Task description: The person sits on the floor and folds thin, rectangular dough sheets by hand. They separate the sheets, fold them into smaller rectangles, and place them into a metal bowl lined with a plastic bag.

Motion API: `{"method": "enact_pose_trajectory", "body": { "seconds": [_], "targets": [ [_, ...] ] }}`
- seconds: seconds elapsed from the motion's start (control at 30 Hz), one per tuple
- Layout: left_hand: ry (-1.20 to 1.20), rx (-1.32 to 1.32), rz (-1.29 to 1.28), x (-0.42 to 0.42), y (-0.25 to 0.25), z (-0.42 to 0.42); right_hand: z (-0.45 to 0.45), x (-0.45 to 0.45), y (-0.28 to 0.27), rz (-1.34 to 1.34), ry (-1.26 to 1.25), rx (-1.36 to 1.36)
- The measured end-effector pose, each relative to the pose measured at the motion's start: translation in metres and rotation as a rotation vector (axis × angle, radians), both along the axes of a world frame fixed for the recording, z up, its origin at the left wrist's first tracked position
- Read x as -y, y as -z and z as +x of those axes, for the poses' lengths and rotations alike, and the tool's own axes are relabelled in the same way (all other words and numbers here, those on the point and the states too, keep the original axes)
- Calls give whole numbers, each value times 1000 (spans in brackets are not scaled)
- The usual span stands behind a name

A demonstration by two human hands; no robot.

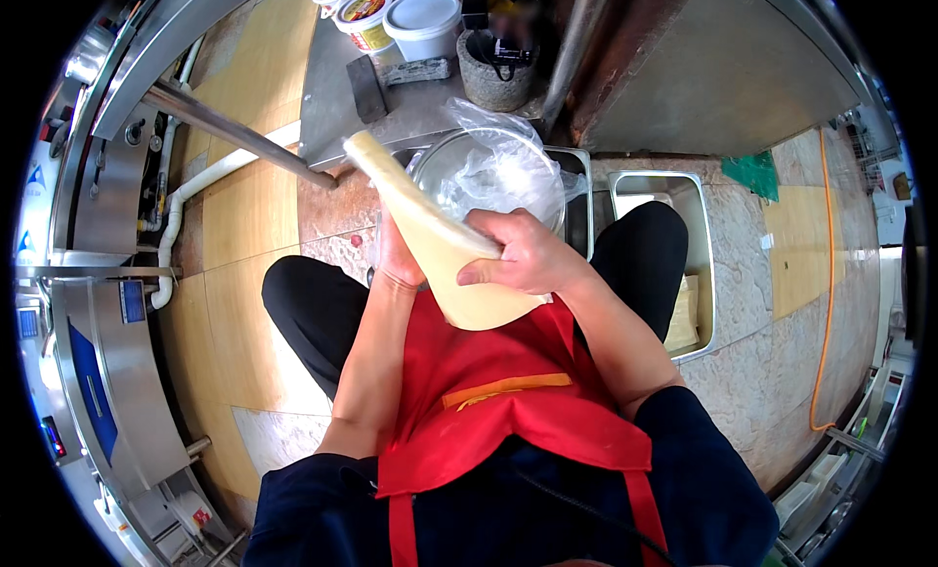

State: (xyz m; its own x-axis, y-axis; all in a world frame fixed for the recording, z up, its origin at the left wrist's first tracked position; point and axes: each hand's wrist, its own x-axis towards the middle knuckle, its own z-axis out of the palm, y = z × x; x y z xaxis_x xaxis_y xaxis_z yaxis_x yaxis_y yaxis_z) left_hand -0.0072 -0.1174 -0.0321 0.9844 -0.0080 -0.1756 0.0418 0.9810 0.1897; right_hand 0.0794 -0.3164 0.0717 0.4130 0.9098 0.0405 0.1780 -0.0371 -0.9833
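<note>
A pale yellow, flexible sheet [469,285], perhaps tofu skin, is held slanting above my lap. My right hand [524,252] grips its folded right edge, thumb on the near face and fingers behind. My left hand [399,248] is behind the sheet's left side; its fingers are mostly hidden by it. Beyond the hands, a round metal bowl [440,168] with crumpled clear plastic film [506,175] sits over a rectangular metal tray [582,201]. To the right, by my knee, a second metal tray [707,274] holds folded yellowish sheets [683,314].
A low metal shelf [330,98] ahead carries white tubs [423,25], dark sharpening-stone-like blocks [366,89] and a stone mortar [495,72]. A metal leg [242,135] slants at the left. White pipe [170,223] and an orange hose [828,274] run along the floor.
</note>
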Motion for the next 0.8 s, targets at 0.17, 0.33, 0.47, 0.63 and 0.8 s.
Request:
{"method": "enact_pose_trajectory", "body": {
  "seconds": [0.17, 0.33, 0.47, 0.63, 0.8],
  "targets": [
    [-22, -154, 144, 7, -34, 4, -4, 12, 42, 199, 105, -506],
    [-375, -559, 748, 5, -62, 21, 26, -1, 80, 34, 431, -343],
    [-309, -526, 815, 11, -64, 10, 33, -13, 74, 16, 659, -215],
    [-199, -234, 983, 15, -45, -8, 30, -21, 88, 35, 835, -376],
    [-282, -194, 1149, 21, -63, -17, 18, -25, 94, -83, 851, -475]
  ]
}}
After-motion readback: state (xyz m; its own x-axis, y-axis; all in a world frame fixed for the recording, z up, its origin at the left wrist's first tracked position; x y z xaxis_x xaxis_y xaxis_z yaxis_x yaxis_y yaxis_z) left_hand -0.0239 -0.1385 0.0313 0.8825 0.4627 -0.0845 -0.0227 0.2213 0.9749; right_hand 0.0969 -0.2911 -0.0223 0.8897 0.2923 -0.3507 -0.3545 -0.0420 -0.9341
